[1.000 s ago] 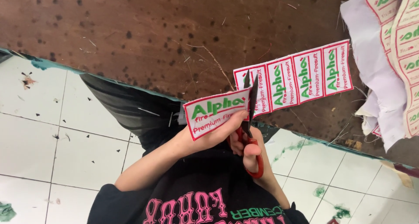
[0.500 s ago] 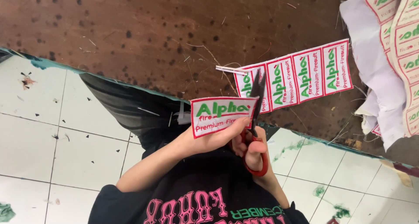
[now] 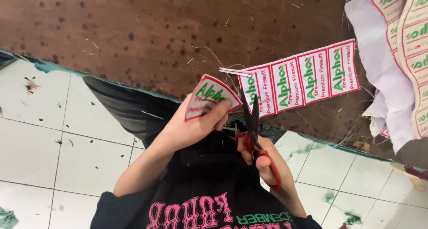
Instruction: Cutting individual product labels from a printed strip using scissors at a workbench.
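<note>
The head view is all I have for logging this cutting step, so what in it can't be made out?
- Scissors: the red handles are mostly wrapped by the right hand.
- Cut label: its lower corner is covered by fingers of the left hand.
- Label strip: its near end sits behind the scissor blades.
- Stack of label sheets: cut off by the right frame edge.
- Thread scraps on the brown table: too small to tell apart.

Garment workshop: label strips [image 3: 303, 79], cloth pile [image 3: 383, 77], threads on worn table [image 3: 133, 33].
</note>
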